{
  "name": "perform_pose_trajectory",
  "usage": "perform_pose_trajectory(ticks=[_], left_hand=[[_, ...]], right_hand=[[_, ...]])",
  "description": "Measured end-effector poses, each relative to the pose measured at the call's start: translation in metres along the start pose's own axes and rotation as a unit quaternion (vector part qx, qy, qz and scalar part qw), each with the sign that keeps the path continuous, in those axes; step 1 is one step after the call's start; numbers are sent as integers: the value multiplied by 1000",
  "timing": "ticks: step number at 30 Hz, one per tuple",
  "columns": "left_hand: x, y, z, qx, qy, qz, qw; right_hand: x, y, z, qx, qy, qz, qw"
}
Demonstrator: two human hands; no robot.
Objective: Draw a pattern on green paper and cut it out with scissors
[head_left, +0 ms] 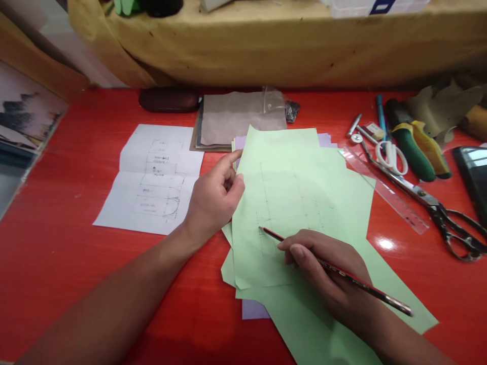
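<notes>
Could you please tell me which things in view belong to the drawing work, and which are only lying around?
Seemingly in the job:
pencil, in the right hand
top green sheet, its edge touched by the left hand
white sheet with a sketch, likely for reference
clear ruler, perhaps, though unheld

Apparently just lying about:
large scissors
pliers
dark case

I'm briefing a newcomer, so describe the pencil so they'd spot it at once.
On the red table, find the green paper. Over it, the right hand holds the pencil. It is thin and dark with red stripes, unlike the plain blue stick lying farther right.
</notes>
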State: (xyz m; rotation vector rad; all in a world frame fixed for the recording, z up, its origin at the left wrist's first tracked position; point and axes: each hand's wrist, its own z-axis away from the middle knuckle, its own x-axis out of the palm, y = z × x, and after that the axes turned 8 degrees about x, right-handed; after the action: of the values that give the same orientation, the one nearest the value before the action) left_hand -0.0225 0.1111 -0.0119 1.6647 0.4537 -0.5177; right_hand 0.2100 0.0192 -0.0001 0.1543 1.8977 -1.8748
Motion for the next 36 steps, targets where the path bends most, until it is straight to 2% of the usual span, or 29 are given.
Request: perform_pose_trajectory(ticks=[14,23,36], left_hand=[[0,0,0,1,1,2,1000],[0,0,0,1,-1,-2,1000],[0,-1,1,0,0,3,1000]], right_hand=[[-1,-3,-3,-8,-3,7,1000],[-2,-6,-1,14,3,-3,1000],[-1,-2,0,-9,-5,-1,1000]])
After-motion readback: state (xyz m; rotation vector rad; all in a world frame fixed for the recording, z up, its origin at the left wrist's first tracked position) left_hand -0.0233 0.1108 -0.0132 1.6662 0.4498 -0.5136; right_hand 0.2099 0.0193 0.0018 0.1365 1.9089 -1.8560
